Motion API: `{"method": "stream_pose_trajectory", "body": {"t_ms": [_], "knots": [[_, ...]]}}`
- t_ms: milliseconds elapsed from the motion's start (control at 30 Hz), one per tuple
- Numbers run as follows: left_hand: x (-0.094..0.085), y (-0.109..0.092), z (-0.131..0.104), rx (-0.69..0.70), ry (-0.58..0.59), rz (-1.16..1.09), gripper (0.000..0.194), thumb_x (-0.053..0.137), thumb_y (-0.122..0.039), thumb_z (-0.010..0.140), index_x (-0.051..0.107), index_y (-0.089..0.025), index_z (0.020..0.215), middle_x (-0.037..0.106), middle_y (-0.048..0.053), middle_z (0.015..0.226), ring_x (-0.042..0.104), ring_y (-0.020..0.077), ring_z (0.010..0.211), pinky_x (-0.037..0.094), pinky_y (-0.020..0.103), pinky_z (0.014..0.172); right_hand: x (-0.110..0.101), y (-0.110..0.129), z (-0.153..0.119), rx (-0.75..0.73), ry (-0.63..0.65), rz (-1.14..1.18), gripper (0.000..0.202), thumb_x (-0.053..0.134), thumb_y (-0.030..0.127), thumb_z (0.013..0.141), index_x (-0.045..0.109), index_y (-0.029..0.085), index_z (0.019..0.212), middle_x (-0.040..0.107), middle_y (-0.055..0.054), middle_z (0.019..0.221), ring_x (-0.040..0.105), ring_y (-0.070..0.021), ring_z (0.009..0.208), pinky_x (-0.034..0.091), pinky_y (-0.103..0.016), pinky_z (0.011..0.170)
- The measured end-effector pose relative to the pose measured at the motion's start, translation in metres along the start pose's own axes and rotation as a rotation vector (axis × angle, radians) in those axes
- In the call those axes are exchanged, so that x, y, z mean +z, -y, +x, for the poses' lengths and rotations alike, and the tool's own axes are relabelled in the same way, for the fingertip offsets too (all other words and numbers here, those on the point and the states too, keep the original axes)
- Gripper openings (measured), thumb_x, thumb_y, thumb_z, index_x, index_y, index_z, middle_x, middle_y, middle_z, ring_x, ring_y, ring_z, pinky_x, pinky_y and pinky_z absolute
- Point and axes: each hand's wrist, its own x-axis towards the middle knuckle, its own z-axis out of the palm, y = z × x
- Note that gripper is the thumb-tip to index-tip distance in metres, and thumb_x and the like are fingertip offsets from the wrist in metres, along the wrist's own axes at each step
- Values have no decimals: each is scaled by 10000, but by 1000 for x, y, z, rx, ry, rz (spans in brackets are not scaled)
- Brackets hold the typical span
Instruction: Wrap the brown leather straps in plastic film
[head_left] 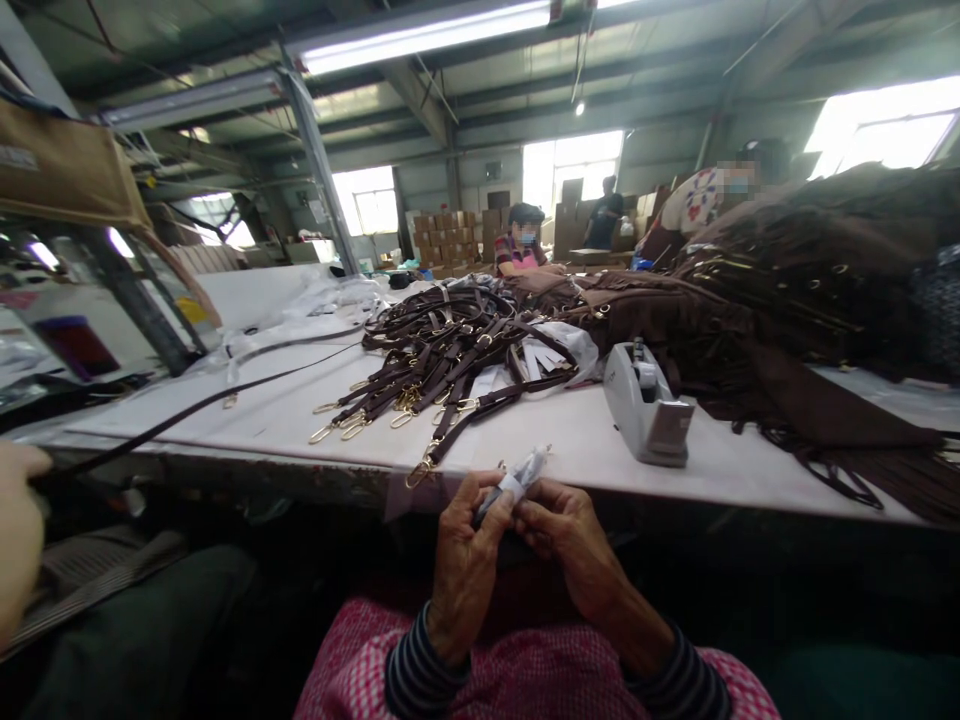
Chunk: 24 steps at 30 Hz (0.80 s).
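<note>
Between my hands is a small bundle [517, 478] in pale wrapping, held just in front of the table's near edge. It looks like a strap end wrapped in plastic, with a bit of metal showing at its tip. My left hand [471, 525] grips it from the left, thumb on top. My right hand [566, 525] pinches its lower right side; the fingertips are partly hidden. Beyond them lies a heap of dark brown straps [450, 340] with gold clasps [405, 415] pointing toward me. A grey tape dispenser [646, 400] stands to the right of the heap.
A white-topped table [285, 400] stretches ahead. Brown fringed bags [750, 320] pile up at the right. A co-worker's hand [19, 530] at the far left holds a long strap [202, 415]. Other people sit across the table, with cardboard boxes [446, 240] behind.
</note>
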Motion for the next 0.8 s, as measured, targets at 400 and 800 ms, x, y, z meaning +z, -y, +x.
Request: {"method": "stream_pose_trajectory", "body": {"t_ms": [400, 800], "knots": [[5, 6, -20, -179, -18, -135, 306, 722, -434, 923, 620, -193, 1081, 648, -20, 691, 551, 106, 607, 423, 193, 581, -9, -24, 8, -199, -134, -457, 345, 748, 509, 848, 808, 169, 844, 681, -20, 648, 557, -162, 564, 385, -257, 542], [3, 5, -13, -419, -128, -546, 395, 836, -349, 782, 603, -148, 1031, 644, -24, 720, 554, 85, 591, 466, 198, 600, -13, -19, 12, -1215, -248, -1218, 119, 557, 116, 982, 656, 174, 948, 690, -93, 862, 602, -254, 873, 514, -413, 883]]}}
